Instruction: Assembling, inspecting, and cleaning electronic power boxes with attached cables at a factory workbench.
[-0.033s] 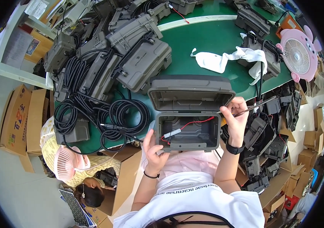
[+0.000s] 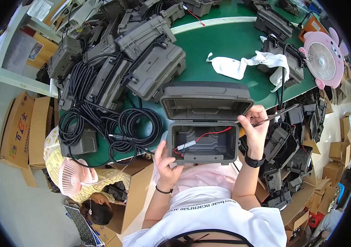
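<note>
A dark grey plastic case (image 2: 204,158) with its hinged lid (image 2: 208,101) raised sits at the table's near edge, close to my body. Inside it lies a red wire (image 2: 210,132) with a small pale grey sleeve or connector (image 2: 186,145). My left hand (image 2: 168,166) grips the case's lower left corner, fingers along its side. At the right side, by the hinge, my right hand (image 2: 255,125) pinches a thin dark metal tool (image 2: 277,114), perhaps tweezers. Its fingers are also against the lid's right edge; the tool's tip is hard to make out.
Several closed grey cases (image 2: 154,68) and coiled black cables (image 2: 138,125) crowd the left of the green table (image 2: 196,53). A white cloth (image 2: 233,68) and a pink fan (image 2: 321,59) are at right. Below left, another person (image 2: 97,210) bends by a cardboard box (image 2: 136,197). More cases (image 2: 276,140) fill a carton at right.
</note>
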`<action>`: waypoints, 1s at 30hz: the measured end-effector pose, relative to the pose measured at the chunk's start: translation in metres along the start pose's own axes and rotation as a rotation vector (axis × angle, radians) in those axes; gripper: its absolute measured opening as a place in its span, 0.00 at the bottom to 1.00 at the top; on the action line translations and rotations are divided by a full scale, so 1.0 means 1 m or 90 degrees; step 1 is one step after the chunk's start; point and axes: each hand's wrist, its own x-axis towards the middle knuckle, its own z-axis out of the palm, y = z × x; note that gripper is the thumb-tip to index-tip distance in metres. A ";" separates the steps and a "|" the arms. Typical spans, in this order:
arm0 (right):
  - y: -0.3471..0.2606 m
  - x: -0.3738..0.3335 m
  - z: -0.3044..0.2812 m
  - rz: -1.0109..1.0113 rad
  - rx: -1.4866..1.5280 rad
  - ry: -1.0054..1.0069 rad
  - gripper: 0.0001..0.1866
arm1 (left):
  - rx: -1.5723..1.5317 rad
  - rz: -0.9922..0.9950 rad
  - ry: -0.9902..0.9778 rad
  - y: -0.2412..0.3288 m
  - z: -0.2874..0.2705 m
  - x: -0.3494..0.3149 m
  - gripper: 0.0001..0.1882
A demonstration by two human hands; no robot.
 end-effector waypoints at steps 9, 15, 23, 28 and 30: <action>0.006 -0.004 0.000 -0.019 0.012 0.035 0.14 | -0.007 -0.051 0.054 0.020 0.008 0.023 0.42; -0.016 -0.005 0.006 -0.002 -0.020 -0.014 0.15 | -0.026 -0.126 0.072 0.036 0.014 0.053 0.42; -0.029 0.003 0.018 -0.063 -0.315 -0.181 0.47 | 0.097 -0.133 0.067 0.041 0.017 0.096 0.43; -0.016 0.005 0.033 -0.039 -0.370 -0.152 0.47 | 0.101 -0.186 0.062 0.045 0.016 0.112 0.35; -0.019 0.008 0.035 -0.026 -0.367 -0.143 0.45 | 0.174 -0.171 0.041 0.048 0.016 0.119 0.30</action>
